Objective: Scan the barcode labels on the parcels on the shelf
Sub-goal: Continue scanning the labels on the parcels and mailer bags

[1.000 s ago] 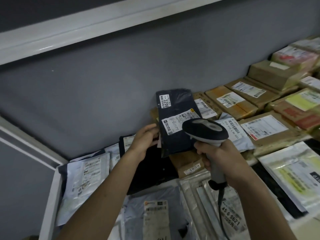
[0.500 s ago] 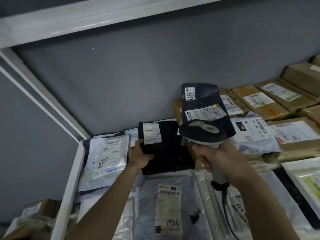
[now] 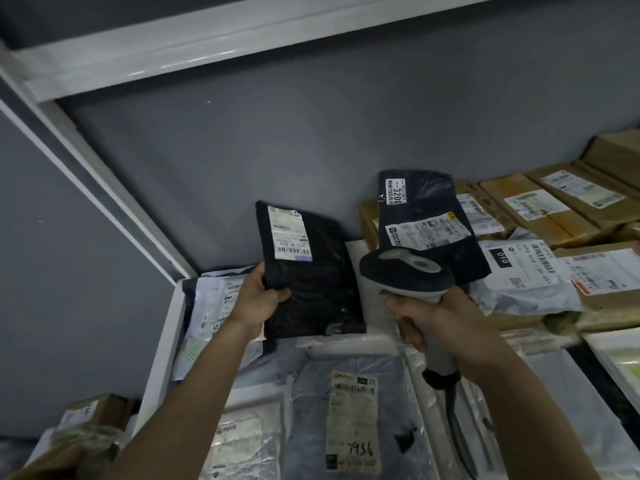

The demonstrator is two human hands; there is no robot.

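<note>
**Soft black parcel tilted up for the scanner**

The left hand (image 3: 258, 299) is pinching the black parcel (image 3: 311, 271) at its lower-left edge; it looks light and floppy. Just right, the right hand (image 3: 446, 323) is gripping the scanner (image 3: 407, 271), facing its label (image 3: 289, 233).

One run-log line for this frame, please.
left hand grips black parcel, tilted up, label showing | right hand holds scanner beside it | scan: cannot tell

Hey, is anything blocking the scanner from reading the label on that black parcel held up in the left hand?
Nothing visible does. The left hand grips the black parcel by its lower left edge, clear of the white label. The scanner in the right hand sits to the parcel's right.
</note>
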